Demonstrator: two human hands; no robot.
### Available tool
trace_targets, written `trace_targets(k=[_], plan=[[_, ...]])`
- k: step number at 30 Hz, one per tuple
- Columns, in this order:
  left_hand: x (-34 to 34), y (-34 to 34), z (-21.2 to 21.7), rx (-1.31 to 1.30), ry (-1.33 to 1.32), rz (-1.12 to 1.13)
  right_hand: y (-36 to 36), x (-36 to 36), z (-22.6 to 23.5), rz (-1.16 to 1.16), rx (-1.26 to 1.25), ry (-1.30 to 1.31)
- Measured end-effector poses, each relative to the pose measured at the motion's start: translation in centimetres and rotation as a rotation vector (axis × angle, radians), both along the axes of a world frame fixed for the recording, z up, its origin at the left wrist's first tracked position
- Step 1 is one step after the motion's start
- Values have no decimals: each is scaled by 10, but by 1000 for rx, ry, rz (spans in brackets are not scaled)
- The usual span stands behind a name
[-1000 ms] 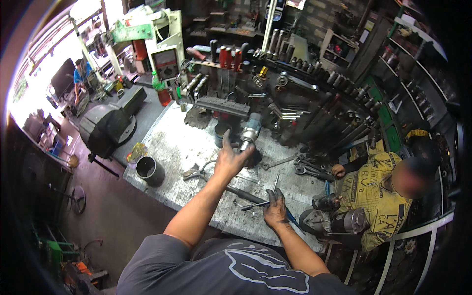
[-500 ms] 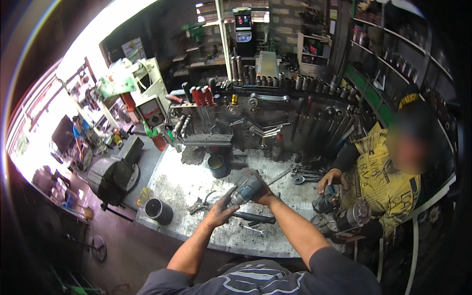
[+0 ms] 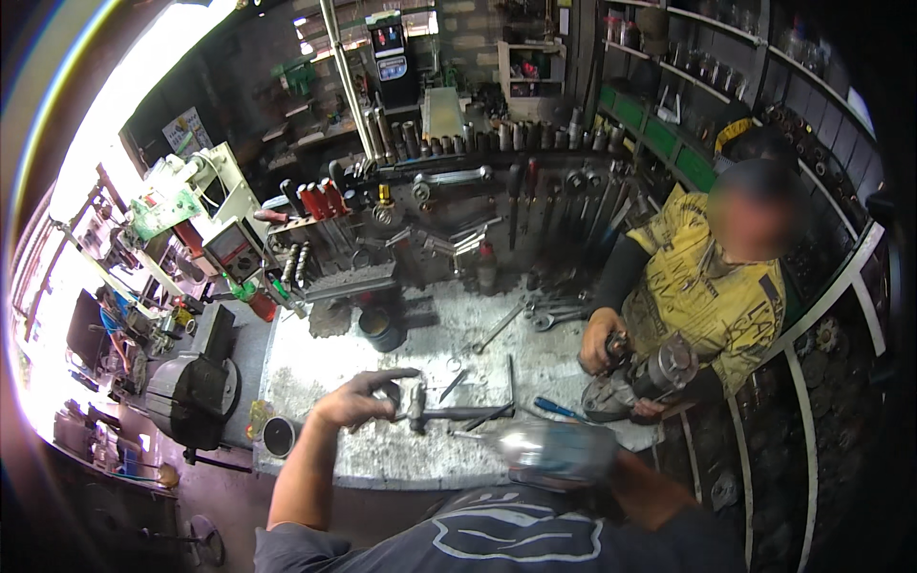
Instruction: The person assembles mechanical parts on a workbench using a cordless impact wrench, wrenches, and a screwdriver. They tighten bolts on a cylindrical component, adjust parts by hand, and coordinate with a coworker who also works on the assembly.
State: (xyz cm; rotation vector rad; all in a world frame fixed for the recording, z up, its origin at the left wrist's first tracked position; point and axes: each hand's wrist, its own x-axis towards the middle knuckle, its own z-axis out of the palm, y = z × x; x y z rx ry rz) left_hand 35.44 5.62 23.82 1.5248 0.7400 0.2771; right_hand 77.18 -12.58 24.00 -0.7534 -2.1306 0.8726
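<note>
Two hands belong to the person seen from above at a cluttered, grey, stained metal tabletop point(image 3: 325, 368). Their left hand point(image 3: 358, 399) is stretched out over the tabletop, fingers point(image 3: 396, 374) half spread and curling onto the head of a dark steel hammer point(image 3: 430, 413) that lies flat, its handle running off to the right. From here I cannot tell whether the fingers have closed on it or only rest on top. Their right hand point(image 3: 583, 468) sits close to the body, wrapped around a blurred silver-and-blue cylindrical power tool point(image 3: 556, 451) held just above the near edge of the tabletop.

To do this well, I would judge, the left hand should settle fully round the hammer before lifting, taking the handle rather than the head for control. Loose steel rods point(image 3: 509, 382) and a blue-handled screwdriver point(image 3: 557, 408) lie just beside it, so a straight upward lift avoids scattering them. The power tool wants holding steady and clear meanwhile.

Across the tabletop, another person in a yellow patterned shirt point(image 3: 702, 296) grips a round metal part point(image 3: 659, 368).
</note>
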Motion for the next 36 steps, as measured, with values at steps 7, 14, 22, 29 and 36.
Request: trace_targets(k=[7,14,22,29,36], plan=[[26,71,-153,767,834,-122,-98,62,15,-660,24,-284],[126,194,-3,1518,294,522,-149,50,-26,-804,180,-663],[195,289,157,1424,808,580,-200,49,-65,-962,155,-504],[196,322,153,1475,906,595,-230,60,-125,-1065,383,-685],[181,246,139,1653,732,827,-203,71,-86,-746,364,-866]])
